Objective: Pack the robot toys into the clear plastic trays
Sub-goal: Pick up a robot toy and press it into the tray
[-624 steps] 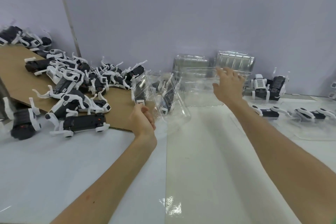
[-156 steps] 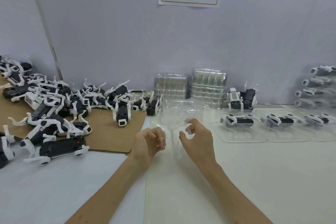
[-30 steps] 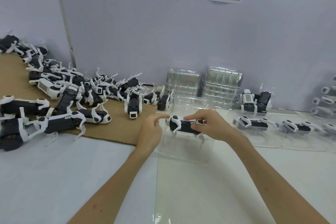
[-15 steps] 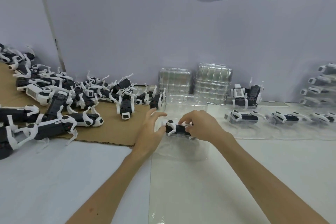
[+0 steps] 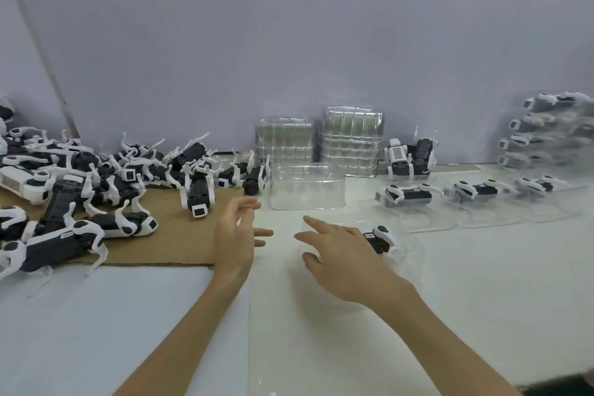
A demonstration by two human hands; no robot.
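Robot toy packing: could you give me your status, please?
Left hand, right hand open. Robot toy lies in clear tray. Empty tray behind, nothing blocking.

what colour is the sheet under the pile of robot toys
Brown cardboard sheet, in the head view.

Bright, even, diffuse light casts only faint soft shadows on the white table (image 5: 482, 299), clear tray stacks (image 5: 352, 141) at the far wall (image 5: 193, 58) glint, and wide-angle distortion bends and softens the left and right edges.

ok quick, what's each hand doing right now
Left hand: open, holding nothing.
Right hand: open, spread over the clear tray with the robot toy in it.
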